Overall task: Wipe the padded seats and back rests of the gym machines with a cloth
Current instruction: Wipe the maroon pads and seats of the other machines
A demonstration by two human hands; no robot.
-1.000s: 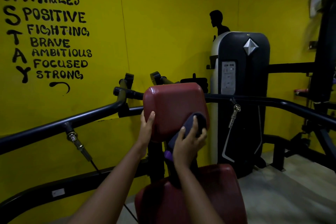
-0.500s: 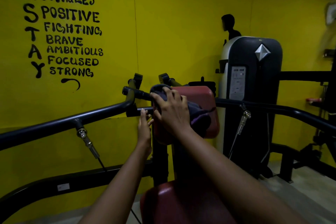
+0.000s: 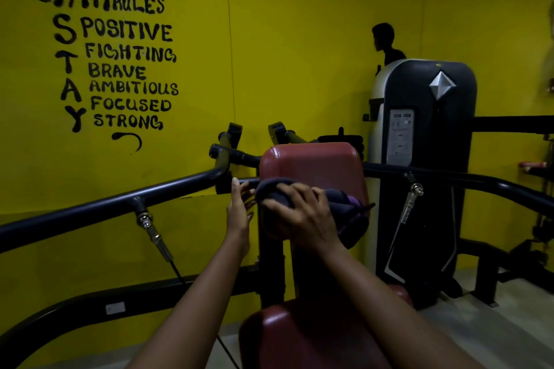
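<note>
A red padded back rest point(image 3: 314, 163) stands upright at the centre on a black post. My right hand point(image 3: 302, 214) presses a dark cloth with purple trim point(image 3: 338, 198) flat against the middle of the pad's front face. My left hand point(image 3: 239, 207) rests with fingers straight against the pad's left edge, holding nothing. The red padded seat point(image 3: 302, 335) lies below, partly hidden by my right forearm.
Black machine arms point(image 3: 120, 204) reach out left and right of the pad, each with a cable clip. A black weight-stack tower point(image 3: 428, 144) stands right behind. A person's silhouette point(image 3: 385, 43) shows beyond it. The yellow wall point(image 3: 269, 39) is close behind.
My right hand slid the cloth from the pad's lower right up to its top left, then down to the middle. The left hand stayed on the left edge.
</note>
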